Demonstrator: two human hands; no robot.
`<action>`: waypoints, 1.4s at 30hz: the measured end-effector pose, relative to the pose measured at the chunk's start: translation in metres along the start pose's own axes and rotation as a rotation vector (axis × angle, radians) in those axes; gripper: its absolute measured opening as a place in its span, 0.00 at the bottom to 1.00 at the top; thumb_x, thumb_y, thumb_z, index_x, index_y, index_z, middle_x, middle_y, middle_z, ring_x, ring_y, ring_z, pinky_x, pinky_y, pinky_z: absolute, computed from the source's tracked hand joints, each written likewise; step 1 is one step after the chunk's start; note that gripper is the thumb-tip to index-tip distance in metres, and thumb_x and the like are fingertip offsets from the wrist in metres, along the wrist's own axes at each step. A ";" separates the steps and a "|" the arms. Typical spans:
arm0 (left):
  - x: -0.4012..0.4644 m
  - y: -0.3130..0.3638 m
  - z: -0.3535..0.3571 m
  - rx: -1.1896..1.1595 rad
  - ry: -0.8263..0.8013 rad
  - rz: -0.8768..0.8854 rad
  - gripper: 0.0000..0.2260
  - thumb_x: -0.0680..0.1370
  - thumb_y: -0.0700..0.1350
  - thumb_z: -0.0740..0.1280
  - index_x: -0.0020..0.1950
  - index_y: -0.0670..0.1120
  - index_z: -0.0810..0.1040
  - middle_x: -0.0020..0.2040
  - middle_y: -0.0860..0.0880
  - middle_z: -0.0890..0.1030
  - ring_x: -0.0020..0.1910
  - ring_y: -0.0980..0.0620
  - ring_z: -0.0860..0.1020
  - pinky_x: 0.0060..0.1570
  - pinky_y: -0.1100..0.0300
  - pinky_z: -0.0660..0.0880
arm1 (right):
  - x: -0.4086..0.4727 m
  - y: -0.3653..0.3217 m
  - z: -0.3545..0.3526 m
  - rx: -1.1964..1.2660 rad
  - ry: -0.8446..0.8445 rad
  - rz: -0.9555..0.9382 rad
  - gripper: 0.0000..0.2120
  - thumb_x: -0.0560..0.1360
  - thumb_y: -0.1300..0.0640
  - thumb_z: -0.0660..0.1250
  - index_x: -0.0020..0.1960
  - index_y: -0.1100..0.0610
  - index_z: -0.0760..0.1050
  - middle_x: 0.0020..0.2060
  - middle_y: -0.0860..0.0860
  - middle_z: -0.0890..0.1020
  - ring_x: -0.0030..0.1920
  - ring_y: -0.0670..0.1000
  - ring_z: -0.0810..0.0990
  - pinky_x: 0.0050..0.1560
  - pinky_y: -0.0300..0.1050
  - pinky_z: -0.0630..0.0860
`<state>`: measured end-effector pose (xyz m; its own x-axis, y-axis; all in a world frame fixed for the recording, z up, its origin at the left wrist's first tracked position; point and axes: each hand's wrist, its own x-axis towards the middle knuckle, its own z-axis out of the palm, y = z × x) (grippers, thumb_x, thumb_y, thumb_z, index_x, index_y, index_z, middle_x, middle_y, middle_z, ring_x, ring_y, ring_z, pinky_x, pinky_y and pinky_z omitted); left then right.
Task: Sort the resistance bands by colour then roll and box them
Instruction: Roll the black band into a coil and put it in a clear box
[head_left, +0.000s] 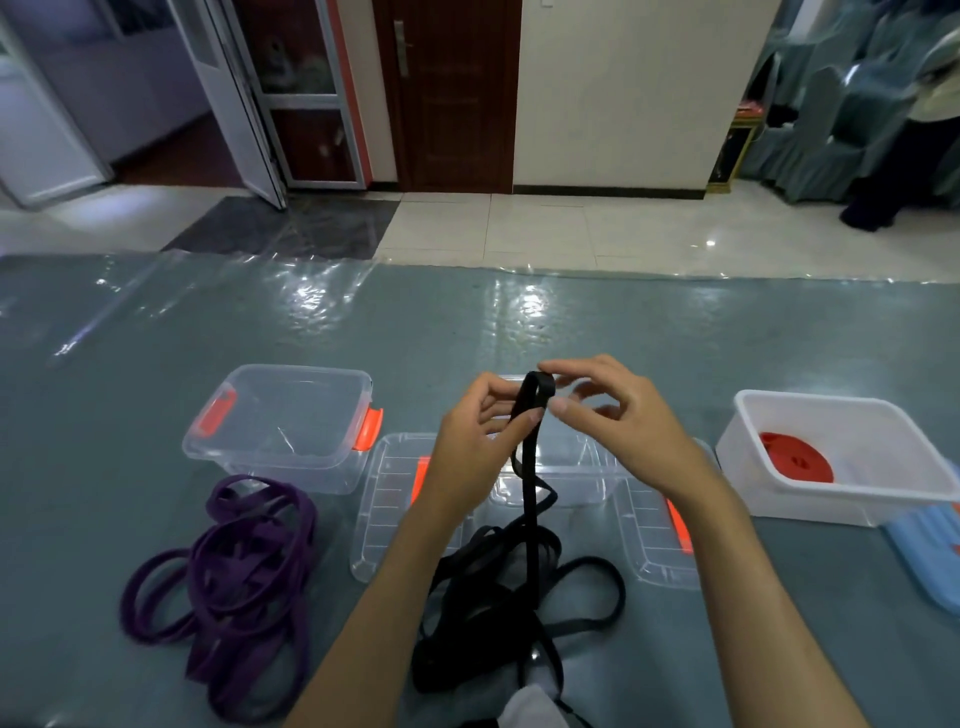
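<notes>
Head view: black band (530, 499) hangs vertically, folded top pinched between left hand (475, 449) and right hand (618, 421), tail dropping near into the black pile (498, 613).

Banquet-hall sort of room: covered chairs (831, 119), glossy tiled floor (571, 234), plastic-sheeted table (156, 415).

a dark wooden door (451, 93) with a metal handle (401, 48) stands shut at the far wall. left of the door, a glazed aluminium-framed door (244, 98) hangs ajar. a grey floor mat (283, 227) lies below and left of the door on pale glossy floor tiles (597, 231). far right of the door, chairs in teal covers (831, 109) are grouped; a person in dark trousers (893, 171) stands beside them.
</notes>
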<state>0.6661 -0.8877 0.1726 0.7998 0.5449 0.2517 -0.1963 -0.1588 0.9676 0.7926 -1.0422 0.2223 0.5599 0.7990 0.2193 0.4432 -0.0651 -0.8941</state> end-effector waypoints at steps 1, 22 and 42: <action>-0.001 -0.002 0.002 0.021 0.004 0.023 0.07 0.81 0.44 0.75 0.53 0.50 0.77 0.53 0.52 0.87 0.55 0.51 0.86 0.56 0.59 0.82 | 0.003 0.000 0.003 -0.006 0.036 0.016 0.13 0.78 0.51 0.76 0.60 0.38 0.83 0.49 0.42 0.82 0.48 0.45 0.82 0.51 0.47 0.81; 0.010 0.011 -0.007 0.169 0.090 0.384 0.11 0.78 0.39 0.76 0.57 0.51 0.84 0.53 0.59 0.86 0.51 0.53 0.87 0.50 0.59 0.84 | 0.022 -0.017 0.017 0.332 0.157 0.056 0.05 0.76 0.52 0.77 0.52 0.50 0.86 0.46 0.52 0.86 0.49 0.56 0.89 0.51 0.52 0.87; 0.021 0.010 -0.018 -0.022 0.124 0.278 0.10 0.75 0.44 0.80 0.54 0.55 0.85 0.50 0.53 0.88 0.51 0.49 0.88 0.55 0.59 0.83 | 0.032 -0.009 0.017 0.734 0.077 0.414 0.08 0.68 0.56 0.79 0.46 0.55 0.87 0.48 0.63 0.88 0.48 0.59 0.89 0.51 0.49 0.86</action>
<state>0.6703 -0.8634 0.1882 0.6388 0.5798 0.5058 -0.4109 -0.2987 0.8614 0.7943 -1.0056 0.2307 0.6347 0.7515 -0.1798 -0.3606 0.0823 -0.9291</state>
